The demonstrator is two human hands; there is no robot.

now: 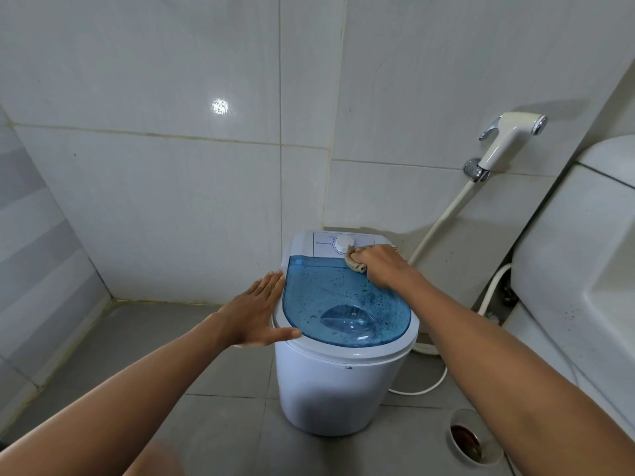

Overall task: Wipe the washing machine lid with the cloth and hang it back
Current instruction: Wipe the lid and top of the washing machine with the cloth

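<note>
Two hands worked at the washing machine [338, 379] in a tiled corner.
Its blue lid [343, 304] lay closed, speckled with droplets; the right hand [381, 266] pressed a bunched tan cloth [354, 262] onto the lid's far edge, just beside the white dial [344, 243]; the left hand [256, 312] lay flat, fingers spread, against the machine's left rim, gripping nothing.

Walls: we saw large pale tiles [171, 183], glossy, one bright light spot [220, 106].
Floor: we saw grey tiles [223, 424] with a round drain [472, 438].
Fixtures: a spray hose [508, 140] hung on the wall beside a white toilet [584, 252].
</note>
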